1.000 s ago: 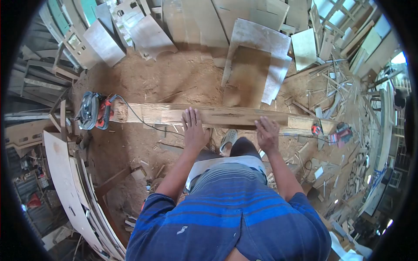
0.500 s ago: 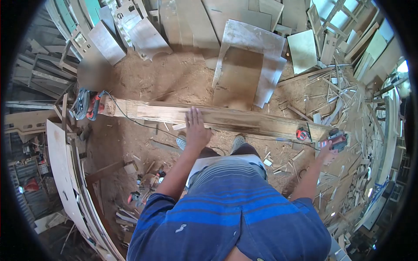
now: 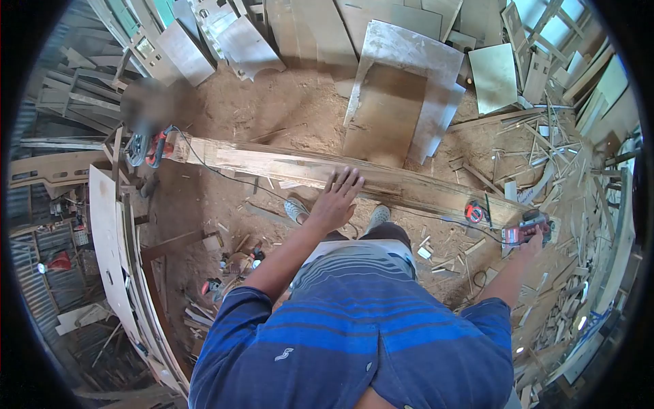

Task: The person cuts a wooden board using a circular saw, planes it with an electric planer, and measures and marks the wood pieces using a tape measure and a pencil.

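Note:
A long wooden plank (image 3: 272, 161) lies crosswise in front of me. My left hand (image 3: 335, 204) rests flat on its near edge around the middle, fingers stretched out and holding nothing. At the plank's right end sits a red and dark grey corded power tool, apparently an electric planer (image 3: 526, 230). My right hand (image 3: 531, 247) is on it, with the fingers at its upper part; the grip is partly hidden and small. Left of the planer, a red tape measure (image 3: 474, 211) lies on the plank beside a thin dark stick (image 3: 488, 208).
Another red and grey power tool (image 3: 156, 150) stands at the plank's left end, its cord (image 3: 225, 176) crossing the plank. Boards (image 3: 385, 116) lean at the back. Offcuts (image 3: 524, 140) litter the sawdust floor on the right. Upright sheets (image 3: 112, 238) stand at left.
My left hand has slid to the right along the plank. The right hand stays at the planer. The whole view has shifted a little.

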Available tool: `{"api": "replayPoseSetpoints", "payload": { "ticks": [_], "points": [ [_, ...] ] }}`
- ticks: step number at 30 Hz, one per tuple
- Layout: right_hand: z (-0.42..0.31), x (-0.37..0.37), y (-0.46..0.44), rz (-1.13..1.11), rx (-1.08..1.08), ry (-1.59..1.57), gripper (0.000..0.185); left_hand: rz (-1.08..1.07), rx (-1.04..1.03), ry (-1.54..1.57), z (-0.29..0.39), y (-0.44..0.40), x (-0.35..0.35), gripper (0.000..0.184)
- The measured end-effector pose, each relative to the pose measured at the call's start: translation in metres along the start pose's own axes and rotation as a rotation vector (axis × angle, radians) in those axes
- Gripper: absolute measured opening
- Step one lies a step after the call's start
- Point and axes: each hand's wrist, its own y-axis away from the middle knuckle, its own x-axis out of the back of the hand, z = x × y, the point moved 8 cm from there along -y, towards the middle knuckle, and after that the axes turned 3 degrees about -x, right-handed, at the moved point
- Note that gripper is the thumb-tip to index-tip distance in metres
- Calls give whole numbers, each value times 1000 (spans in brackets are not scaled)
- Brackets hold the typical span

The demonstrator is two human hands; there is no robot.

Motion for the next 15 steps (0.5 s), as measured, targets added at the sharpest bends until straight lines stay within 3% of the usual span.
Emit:
{"api": "replayPoseSetpoints", "payload": {
  "ticks": [4,7,10,13,15],
  "points": [
    [-5,3,4,-153,37,-67,28,38,78,90,-20,-12,10,95],
    [-24,-21,152,-22,86,-85,38,84,133,51,-47,-25,8,90],
    [-25,-36,235,-106,118,87,42,-85,68,74,-69,-36,-3,79],
    [-24,-50,264,-379,188,226,36,-11,61,134,-69,-30,17,63],
    [-24,-74,310,-567,248,331,33,-32,94,129,-77,-21,20,68]
  ]
}}
